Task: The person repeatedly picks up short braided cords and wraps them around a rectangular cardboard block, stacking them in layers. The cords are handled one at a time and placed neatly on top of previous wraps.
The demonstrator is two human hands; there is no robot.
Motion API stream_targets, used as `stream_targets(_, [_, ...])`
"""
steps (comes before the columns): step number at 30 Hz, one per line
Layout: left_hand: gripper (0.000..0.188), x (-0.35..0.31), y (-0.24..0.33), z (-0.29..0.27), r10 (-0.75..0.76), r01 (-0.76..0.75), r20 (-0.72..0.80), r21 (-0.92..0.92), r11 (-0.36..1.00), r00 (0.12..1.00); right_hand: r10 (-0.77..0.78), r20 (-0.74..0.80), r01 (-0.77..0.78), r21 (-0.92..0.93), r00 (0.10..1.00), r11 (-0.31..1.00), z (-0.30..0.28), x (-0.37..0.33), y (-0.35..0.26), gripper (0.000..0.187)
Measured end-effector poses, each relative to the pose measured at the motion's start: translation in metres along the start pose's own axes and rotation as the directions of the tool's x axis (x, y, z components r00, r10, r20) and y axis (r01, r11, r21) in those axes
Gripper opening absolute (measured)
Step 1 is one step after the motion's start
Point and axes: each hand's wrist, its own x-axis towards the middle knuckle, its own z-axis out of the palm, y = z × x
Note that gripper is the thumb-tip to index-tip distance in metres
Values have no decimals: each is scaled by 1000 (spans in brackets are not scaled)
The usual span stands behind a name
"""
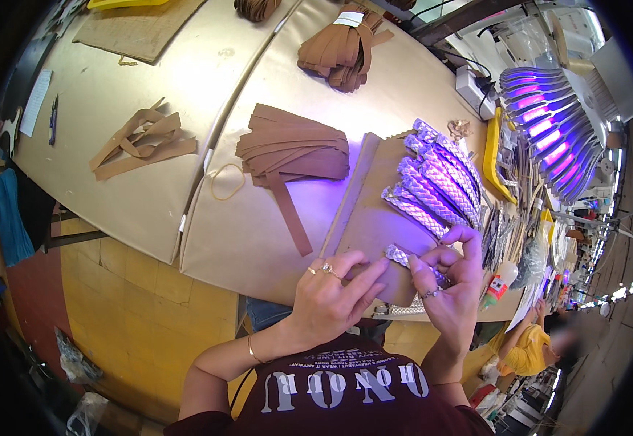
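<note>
My right hand point(453, 285) is closed on a short silvery braided strap point(398, 255), pinched between thumb and fingers. One end of the strap shows past the thumb, above a brown cardboard sheet point(367, 211). To the left of it, my left hand point(336, 291) has its fingers stretched toward the strap and apart, with nothing visible in them. Several more braided straps point(436, 174) lie side by side on the cardboard, lit purple. Another pale braided piece point(403, 310) lies close to the table's front edge, partly hidden by my right hand.
A fanned stack of brown strips point(294, 145) lies left of the cardboard, near a rubber band point(228, 182). Looser strips point(144, 142) and a tied bundle point(342, 47) lie farther off. A finned lamp point(552, 134) glows at right, above a yellow tray point(496, 156). Another person point(527, 349) sits right.
</note>
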Motion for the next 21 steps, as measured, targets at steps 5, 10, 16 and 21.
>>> stream_targets(5, [38,1,0,0,-1,1,2,-7,1000,1000,17,8,-17,19,1000,1000,1,1,-2,40])
stream_targets(10, [38,1,-1,-1,-1,1,13,-14,1000,1000,1,0,-1,-13,1000,1000,2,2,-2,39])
stream_targets(16, [37,0,0,-1,-9,9,24,-12,1000,1000,-56,-26,55,-36,998,998,4,2,3,36])
stream_targets(21, [37,-1,2,0,-30,30,39,8,1000,999,-144,-40,138,-133,989,981,6,3,7,32])
